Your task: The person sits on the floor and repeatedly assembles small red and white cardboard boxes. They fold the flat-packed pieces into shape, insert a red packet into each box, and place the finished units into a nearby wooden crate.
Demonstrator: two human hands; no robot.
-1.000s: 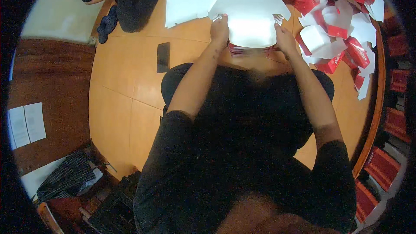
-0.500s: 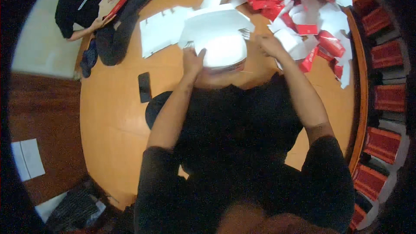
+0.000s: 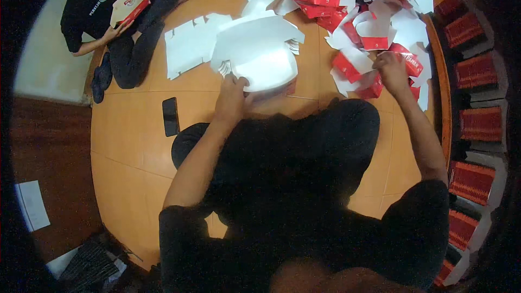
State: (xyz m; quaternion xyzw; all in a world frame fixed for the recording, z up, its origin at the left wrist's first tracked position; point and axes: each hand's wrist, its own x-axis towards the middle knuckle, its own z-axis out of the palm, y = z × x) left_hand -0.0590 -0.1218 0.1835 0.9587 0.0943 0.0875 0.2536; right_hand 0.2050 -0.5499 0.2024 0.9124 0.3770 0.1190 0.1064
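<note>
While left hand pinches white box at 12 o'clock, right hand clenched among red boxes at 2 o'clock; best steady white box, crease folds squarely.

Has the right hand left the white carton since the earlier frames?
Yes. The right hand is off the white carton, out right on the red-and-white pile.

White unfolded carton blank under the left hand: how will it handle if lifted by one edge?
The white flat carton blank looks like thin card, so probably light. Its flaps already sit at angles, so it would likely flex and droop at the creases. The left hand grips only its near edge; the far panel may sag.
</note>
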